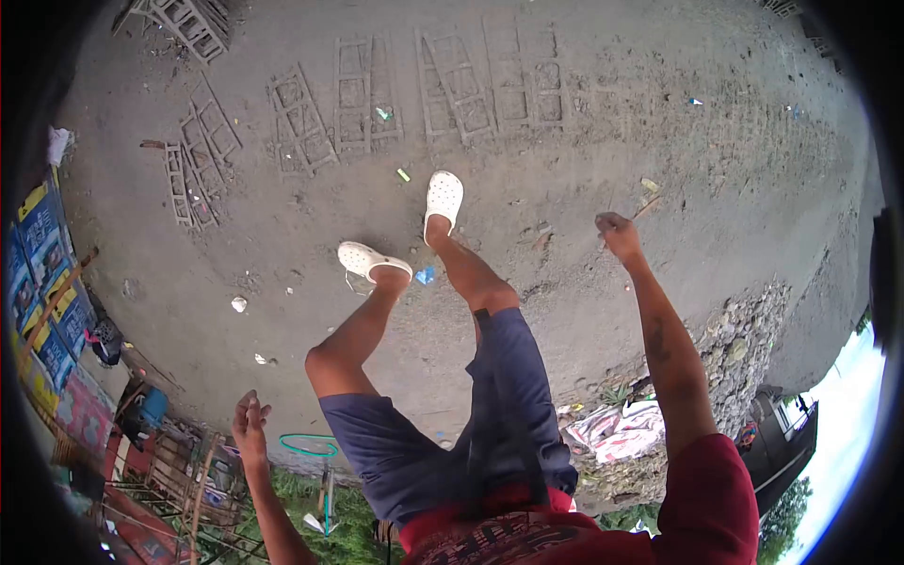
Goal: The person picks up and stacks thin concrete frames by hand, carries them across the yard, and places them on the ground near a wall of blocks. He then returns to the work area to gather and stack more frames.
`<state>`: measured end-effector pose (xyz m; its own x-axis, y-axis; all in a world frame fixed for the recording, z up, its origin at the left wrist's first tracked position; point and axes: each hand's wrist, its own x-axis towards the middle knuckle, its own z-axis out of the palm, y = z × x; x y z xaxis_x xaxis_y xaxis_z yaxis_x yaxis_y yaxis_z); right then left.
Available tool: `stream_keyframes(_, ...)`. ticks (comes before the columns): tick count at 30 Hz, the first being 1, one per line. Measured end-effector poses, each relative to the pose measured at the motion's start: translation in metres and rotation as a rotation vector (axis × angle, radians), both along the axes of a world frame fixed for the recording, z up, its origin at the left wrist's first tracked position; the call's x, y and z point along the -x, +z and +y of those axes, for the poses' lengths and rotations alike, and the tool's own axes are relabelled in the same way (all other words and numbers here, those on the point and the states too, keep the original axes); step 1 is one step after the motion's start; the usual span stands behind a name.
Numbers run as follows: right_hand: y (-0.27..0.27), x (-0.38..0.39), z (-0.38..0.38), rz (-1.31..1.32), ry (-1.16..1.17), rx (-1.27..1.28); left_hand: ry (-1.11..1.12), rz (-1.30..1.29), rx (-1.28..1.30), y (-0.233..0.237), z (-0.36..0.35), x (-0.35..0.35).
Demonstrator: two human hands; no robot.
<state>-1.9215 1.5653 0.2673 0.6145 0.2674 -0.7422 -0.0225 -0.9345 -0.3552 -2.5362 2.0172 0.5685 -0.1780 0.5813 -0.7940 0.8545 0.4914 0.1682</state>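
My left hand [250,428] hangs out at the lower left, fingers loosely bent and apart, with nothing visible in it. Below it in the view is a green hose loop [308,445]. My right hand [619,234] reaches forward over the ground at the right, its fingers loosely curled and no object showing in them. A thin stick [648,206] lies on the ground beside that hand in this view. Between the hands are my legs in dark shorts, with white clogs [444,196] on both feet, one ahead of the other.
Several ladder-like frames [353,94] lie on the grey ground [565,179] ahead. A blue scrap [426,275] is near my feet. Printed banners [42,245] stand at the left, a stone pile [730,363] with a striped cloth [621,428] at the right, and a dark vehicle [777,443] behind.
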Motion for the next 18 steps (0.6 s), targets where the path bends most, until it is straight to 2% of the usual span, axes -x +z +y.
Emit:
stream_keyframes(1,-0.035,-0.016,0.029,-0.015,-0.002,-0.059,-0.050,-0.027,-0.003,-0.021,0.024,-0.015)
stream_keyframes(2,-0.087,-0.033,0.040,-0.166,0.168,-0.103,-0.102,-0.043,-0.033,-0.045,0.045,-0.026)
stream_keyframes(4,-0.157,-0.059,0.077,-0.246,0.266,-0.070,-0.212,-0.104,-0.084,-0.102,0.083,-0.047)
stream_keyframes(6,-0.217,-0.076,0.116,-0.329,0.450,0.149,-0.353,-0.197,-0.159,-0.177,0.126,-0.051)
stream_keyframes(7,-0.235,-0.077,0.139,-0.329,0.443,0.250,-0.428,-0.244,-0.198,-0.210,0.146,-0.055)
stream_keyframes(9,-0.267,-0.073,0.182,-0.318,0.437,0.444,-0.437,-0.261,-0.152,-0.277,0.174,-0.095)
stream_keyframes(10,-0.287,-0.068,0.185,-0.323,0.472,0.517,-0.437,-0.267,-0.128,-0.308,0.183,-0.119)
stream_keyframes(12,-0.322,-0.062,0.193,-0.336,0.553,0.642,-0.574,-0.347,-0.046,-0.359,0.187,-0.169)
stream_keyframes(13,-0.346,-0.064,0.179,-0.398,0.649,0.620,-0.647,-0.384,-0.014,-0.381,0.191,-0.189)
stream_keyframes(15,-0.375,-0.067,0.164,-0.492,0.590,0.569,-0.810,-0.441,-0.095,-0.420,0.202,-0.215)
stream_keyframes(16,-0.382,-0.061,0.151,-0.526,0.557,0.552,-0.899,-0.463,-0.124,-0.436,0.209,-0.223)
stream_keyframes(18,-0.387,-0.065,0.138,-0.670,0.652,0.500,-1.053,-0.499,-0.250,-0.466,0.232,-0.235)
